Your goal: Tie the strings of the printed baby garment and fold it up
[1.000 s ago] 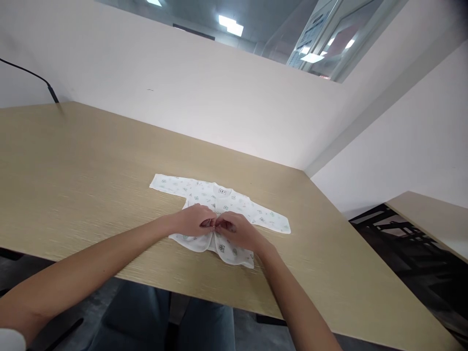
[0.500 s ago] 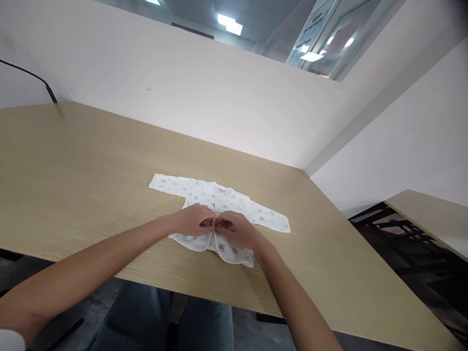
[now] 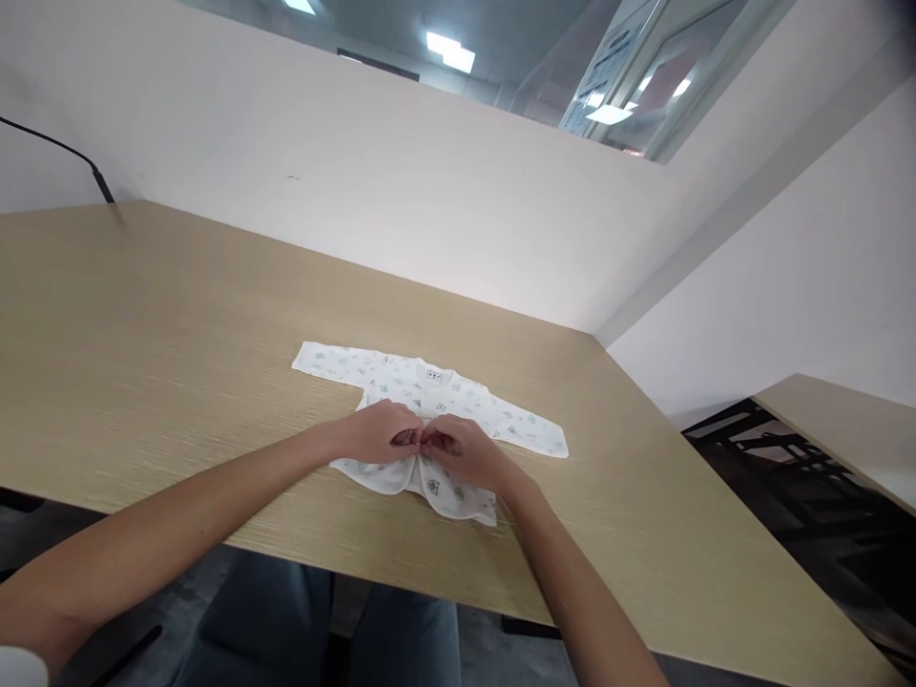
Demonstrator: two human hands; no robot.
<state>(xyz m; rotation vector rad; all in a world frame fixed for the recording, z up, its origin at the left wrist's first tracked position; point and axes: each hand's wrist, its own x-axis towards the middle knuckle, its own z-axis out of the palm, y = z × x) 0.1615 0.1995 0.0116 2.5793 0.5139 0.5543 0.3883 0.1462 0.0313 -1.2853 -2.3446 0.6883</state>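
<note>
A small white baby shirt (image 3: 468, 396) with a green and grey print lies on the table, its collar away from me and both sleeves spread out sideways. My left hand (image 3: 383, 431) pinches the front opening of the shirt near its middle. Right against it, my right hand (image 3: 462, 447) pinches the same spot from the other side. The fingertips of both hands meet there, and the cloth below them is lifted in a fold. Whatever small fastening may be between the fingertips is hidden.
The wooden table (image 3: 215, 315) runs up to a white wall (image 3: 343, 181) with a glass panel above. A black cable (image 3: 100, 181) comes down at the back left. To the right, beyond the table edge, stand dark metal frames (image 3: 794, 468). My legs (image 3: 258, 620) are under the near edge.
</note>
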